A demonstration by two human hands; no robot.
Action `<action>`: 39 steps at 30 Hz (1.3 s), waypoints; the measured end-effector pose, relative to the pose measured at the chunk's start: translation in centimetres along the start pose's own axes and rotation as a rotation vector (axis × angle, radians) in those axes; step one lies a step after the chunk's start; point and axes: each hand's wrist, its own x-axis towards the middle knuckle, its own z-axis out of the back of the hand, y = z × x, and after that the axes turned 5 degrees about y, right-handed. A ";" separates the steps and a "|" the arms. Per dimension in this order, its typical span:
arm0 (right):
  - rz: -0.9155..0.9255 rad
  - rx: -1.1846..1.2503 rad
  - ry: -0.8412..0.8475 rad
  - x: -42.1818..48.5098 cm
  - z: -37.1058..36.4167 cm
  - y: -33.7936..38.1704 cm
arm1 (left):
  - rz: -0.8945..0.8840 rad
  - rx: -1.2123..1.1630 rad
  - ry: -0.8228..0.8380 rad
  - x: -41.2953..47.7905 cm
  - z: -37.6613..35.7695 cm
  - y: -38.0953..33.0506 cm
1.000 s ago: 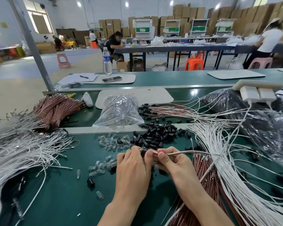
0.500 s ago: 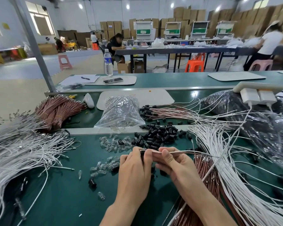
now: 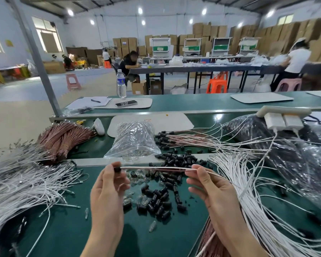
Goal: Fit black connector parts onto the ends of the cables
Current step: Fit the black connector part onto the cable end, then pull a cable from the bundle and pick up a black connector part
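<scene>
My left hand [image 3: 107, 186] pinches a black connector [image 3: 117, 169] that sits on the end of a thin white cable [image 3: 156, 168]. My right hand [image 3: 209, 186] pinches the same cable farther right, so it stretches level between both hands above the green table [image 3: 67, 230]. Below it lies a loose pile of black connector parts [image 3: 159, 197] mixed with small clear parts [image 3: 137, 176]. A fan of white cables [image 3: 252, 191] spreads to the right.
More white cables [image 3: 20, 184] heap at the left, beside a bundle of brown cables [image 3: 63, 138]. A clear bag of parts [image 3: 133, 140] stands behind the pile. Cables with black ends [image 3: 183, 138] lie at back, dark plastic bags [image 3: 295, 156] at right.
My hands have lifted and moved apart, drawing the cable out straight between them. The black connector now sits at the cable's left end in my left fingers.
</scene>
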 end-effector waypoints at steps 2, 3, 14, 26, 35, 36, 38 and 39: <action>0.042 -0.088 0.006 0.1 -0.2 1.2 | 0.017 -0.064 -0.013 0.0 -0.2 -0.8; 0.069 -0.116 0.009 0.4 -0.3 2.2 | 0.030 -0.077 -0.002 0.2 -0.7 -1.1; -0.371 -0.368 0.020 12.0 5.6 8.1 | 0.374 0.381 0.314 9.3 -12.1 -1.3; -0.206 -0.312 -0.170 8.8 5.9 4.3 | 0.388 1.499 1.150 -0.3 -10.4 3.6; -0.141 -0.417 -0.170 6.1 5.4 3.6 | 0.385 1.663 1.037 -3.6 -13.0 6.9; -0.139 -0.414 -0.170 5.8 5.5 3.4 | 0.379 1.656 1.018 -3.7 -12.9 6.9; -0.131 -0.419 -0.169 5.3 5.6 3.2 | 0.321 1.665 0.978 -3.9 -12.7 7.0; -0.123 -0.428 -0.171 5.1 5.7 3.1 | 0.281 1.677 0.962 -4.2 -12.5 6.9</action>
